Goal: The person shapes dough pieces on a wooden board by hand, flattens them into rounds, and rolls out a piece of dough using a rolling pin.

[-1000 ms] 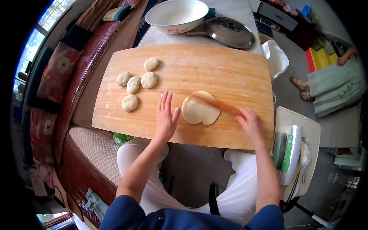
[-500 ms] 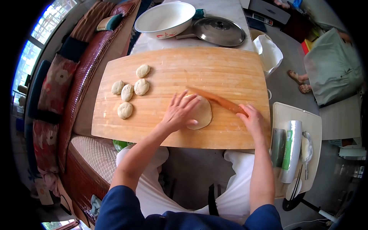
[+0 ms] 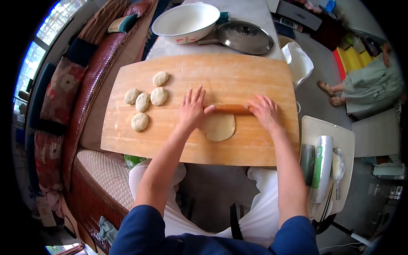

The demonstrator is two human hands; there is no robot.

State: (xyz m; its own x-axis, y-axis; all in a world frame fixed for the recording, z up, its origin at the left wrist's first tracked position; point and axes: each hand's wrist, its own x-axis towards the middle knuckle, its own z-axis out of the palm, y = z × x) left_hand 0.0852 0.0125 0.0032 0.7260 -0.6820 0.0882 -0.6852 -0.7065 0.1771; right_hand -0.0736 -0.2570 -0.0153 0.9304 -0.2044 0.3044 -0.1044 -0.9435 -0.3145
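A wooden rolling pin (image 3: pixel 231 109) lies level across the far edge of a flattened round of dough (image 3: pixel 221 127) on the wooden board (image 3: pixel 170 146). Around the pin's right end, my right hand (image 3: pixel 264 112) is closed, fingers bent over it. My left hand (image 3: pixel 193 108) is at the pin's left end with its fingers stretched out and apart; the thumb points at the wood. Whether the left palm presses on the pin I cannot tell. Several dough balls (image 3: pixel 142 102) sit on the board's left side, apart from both hands.
Behind the board stand a white enamel basin (image 3: pixel 185 23) and a metal lid (image 3: pixel 245 37). To the right, a tray (image 3: pixel 346 170) carries a roll of wrap (image 3: pixel 323 163) and chopsticks (image 3: pixel 326 204). Another person (image 3: pixel 365 87) in a pale green garment is at the far right.
The rolling pin has turned from slanted to level. My left hand has moved off the dough to the pin's left end; my right hand has moved up and left with the pin.
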